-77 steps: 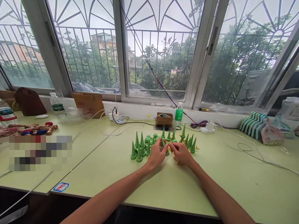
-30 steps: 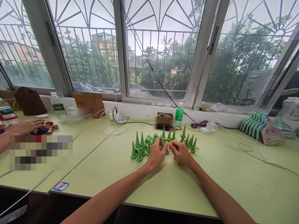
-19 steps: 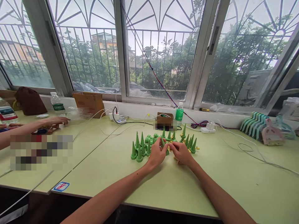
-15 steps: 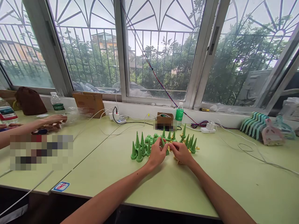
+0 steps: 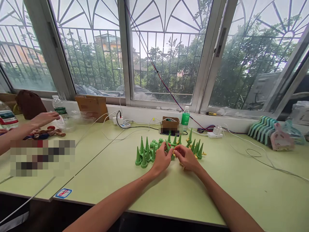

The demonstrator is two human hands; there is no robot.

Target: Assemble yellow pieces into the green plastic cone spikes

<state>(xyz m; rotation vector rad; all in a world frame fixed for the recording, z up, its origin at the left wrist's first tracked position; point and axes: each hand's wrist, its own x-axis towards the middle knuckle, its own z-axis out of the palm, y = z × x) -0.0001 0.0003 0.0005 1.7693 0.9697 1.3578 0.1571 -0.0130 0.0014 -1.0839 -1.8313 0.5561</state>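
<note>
My left hand point(image 5: 163, 160) is closed round a green plastic watering spike point(image 5: 167, 146), whose pointed tip shows above the fingers. Close against it, my right hand point(image 5: 188, 158) pinches a small yellow valve point(image 5: 174, 152) at the spike's side; the fingers hide much of it. Upright green spikes point(image 5: 144, 160) with ribbed bases stand left of my hands. Others point(image 5: 200, 149), some with yellow pieces on them, stand to the right. Several green spikes lie on their sides behind my left hand. Loose yellow pieces point(image 5: 183, 166) lie partly hidden under my right hand.
A green-labelled bottle point(image 5: 185, 116) and a small cardboard box point(image 5: 170, 122) stand by the window wall. Cables and a power strip point(image 5: 214, 134) lie along the back. Pastel dustpans point(image 5: 282, 138) are at right. Another person's hand point(image 5: 45, 120) is over the left table, near dolls point(image 5: 51, 132).
My hands stay nearly in place, with slight finger movement at the spike and the yellow valve. The other person's hand has drawn back leftward, now with clear plastic at its fingers.
</note>
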